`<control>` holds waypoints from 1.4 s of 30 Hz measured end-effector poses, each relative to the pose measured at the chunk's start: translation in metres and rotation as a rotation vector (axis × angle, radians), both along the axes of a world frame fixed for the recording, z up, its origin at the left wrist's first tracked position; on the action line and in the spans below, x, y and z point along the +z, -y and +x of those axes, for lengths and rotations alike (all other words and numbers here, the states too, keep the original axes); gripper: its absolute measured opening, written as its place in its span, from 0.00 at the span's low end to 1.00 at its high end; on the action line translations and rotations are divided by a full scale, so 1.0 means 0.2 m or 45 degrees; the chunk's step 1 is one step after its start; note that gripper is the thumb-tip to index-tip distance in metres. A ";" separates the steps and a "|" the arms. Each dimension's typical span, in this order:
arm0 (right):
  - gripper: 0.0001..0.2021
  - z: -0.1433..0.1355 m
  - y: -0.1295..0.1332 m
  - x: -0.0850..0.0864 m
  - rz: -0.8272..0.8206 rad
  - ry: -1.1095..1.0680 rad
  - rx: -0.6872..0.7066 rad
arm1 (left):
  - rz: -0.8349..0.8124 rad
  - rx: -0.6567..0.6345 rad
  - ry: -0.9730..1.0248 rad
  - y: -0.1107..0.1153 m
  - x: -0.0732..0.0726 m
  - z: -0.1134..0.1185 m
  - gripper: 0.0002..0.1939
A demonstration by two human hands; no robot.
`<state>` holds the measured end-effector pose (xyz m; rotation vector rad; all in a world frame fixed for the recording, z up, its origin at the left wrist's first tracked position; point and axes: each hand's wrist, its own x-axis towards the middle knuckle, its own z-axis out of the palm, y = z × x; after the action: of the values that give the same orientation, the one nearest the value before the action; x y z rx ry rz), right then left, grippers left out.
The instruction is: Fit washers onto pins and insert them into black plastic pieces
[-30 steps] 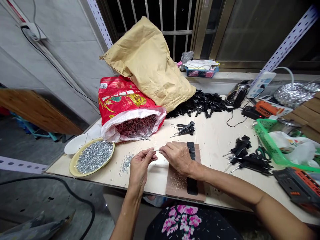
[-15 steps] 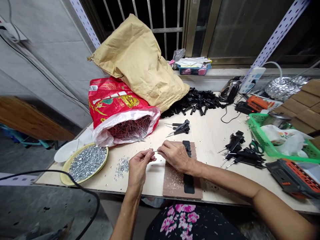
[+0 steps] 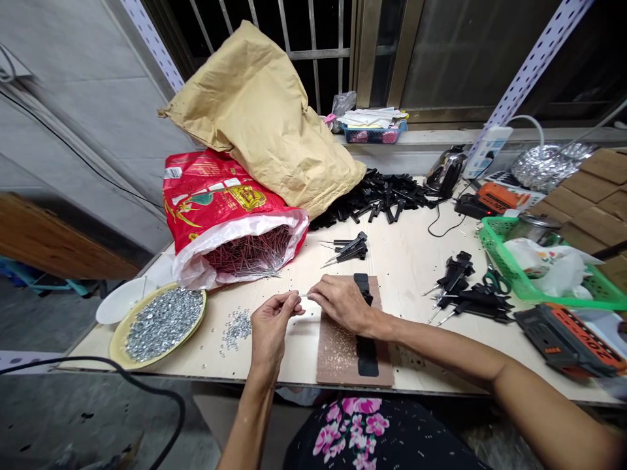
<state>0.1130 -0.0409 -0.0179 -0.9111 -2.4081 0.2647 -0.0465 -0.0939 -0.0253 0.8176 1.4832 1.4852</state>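
A thin metal screw (image 3: 304,296) spans the small gap between my hands, level above the tabletop. My left hand (image 3: 273,320) pinches its left end between thumb and fingers; whether a washer is in that pinch is hidden. The other end is in the closed fingertips of my right hand (image 3: 343,305). My right hand is over a brown board (image 3: 337,369) with black pads (image 3: 367,358) and light shavings on it. Left of my left hand lies a small heap of metal washers (image 3: 236,328). Beyond the board are black plastic pieces (image 3: 353,248) with screws through them.
A yellow bowl of washers (image 3: 161,326) stands at left by a white dish (image 3: 120,300). A red bag (image 3: 215,189) of long screws lies open under a brown paper sack (image 3: 274,117). At right are more black pieces (image 3: 458,281), a green basket (image 3: 563,297) and a power-tool battery (image 3: 571,343).
The whole view has shifted slightly left across the table. Both hands keep nearly the same pose around the screw.
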 end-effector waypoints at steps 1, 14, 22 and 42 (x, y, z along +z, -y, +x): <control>0.11 0.00 0.00 0.00 0.012 -0.004 -0.015 | -0.007 -0.004 0.011 0.00 0.00 0.00 0.17; 0.08 0.00 0.01 -0.01 0.264 0.147 0.031 | -0.043 -0.061 0.023 0.00 -0.01 -0.01 0.18; 0.11 0.00 0.01 -0.03 0.212 0.081 -0.003 | -0.041 -0.084 -0.139 0.00 0.00 -0.02 0.15; 0.09 0.00 0.02 -0.03 -0.046 0.059 0.010 | -0.075 -0.121 -0.182 0.00 -0.02 -0.02 0.15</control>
<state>0.1139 -0.0445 -0.0249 -0.9340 -2.4569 0.2937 -0.0512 -0.0933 -0.0286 0.9620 1.5630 1.3298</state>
